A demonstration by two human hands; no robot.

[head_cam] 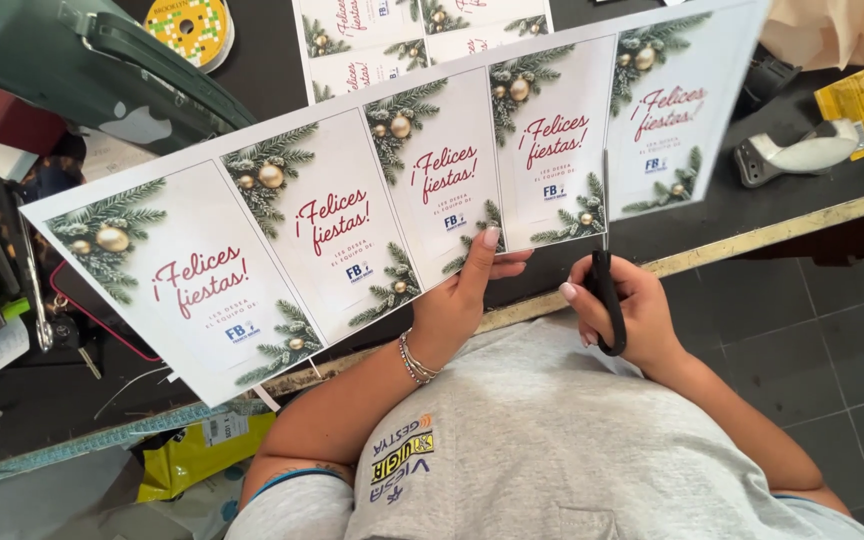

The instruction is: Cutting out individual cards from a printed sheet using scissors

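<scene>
Grey floor tiles and a dark worktop (832, 195) edge lie below. Nearest, the right hand (627, 310) is closed around black scissors (604, 270), blades up into a printed card strip (382, 210). Just beside it, the left hand (457, 300) pinches the strip's lower edge. Beyond, more printed sheets (402, 35) and a tape dispenser (797, 150) are seen.

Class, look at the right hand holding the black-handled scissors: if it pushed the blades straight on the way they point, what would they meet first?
The right hand aims the black-handled scissors up into the long white printed card strip, along the gap between the last two cards; more paper comes first.
</scene>
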